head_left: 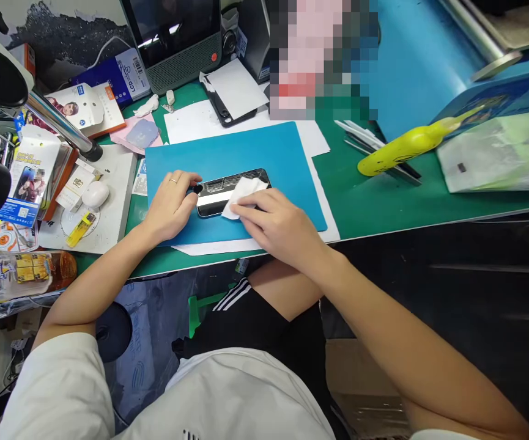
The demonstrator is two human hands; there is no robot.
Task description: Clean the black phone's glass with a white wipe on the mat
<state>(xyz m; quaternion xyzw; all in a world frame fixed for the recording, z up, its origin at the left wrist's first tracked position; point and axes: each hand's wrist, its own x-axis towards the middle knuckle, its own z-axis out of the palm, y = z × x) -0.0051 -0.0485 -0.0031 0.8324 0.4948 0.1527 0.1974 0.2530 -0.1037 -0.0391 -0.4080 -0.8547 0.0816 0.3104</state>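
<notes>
The right hand point(279, 225) presses a white wipe point(241, 194) on the phone point(213, 198); the left hand point(172, 205) touches its end

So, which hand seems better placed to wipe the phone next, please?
Probably the right hand, which holds the white tissue over the phone; the left hand, at its end, has none.

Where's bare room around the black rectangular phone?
Green tabletop between the blue rectangular mat and long yellow object; also the mat's far-left corner, beyond the left hand. Crowded: left end, with glossy printed boxes and a yellow plastic lighter.
</notes>
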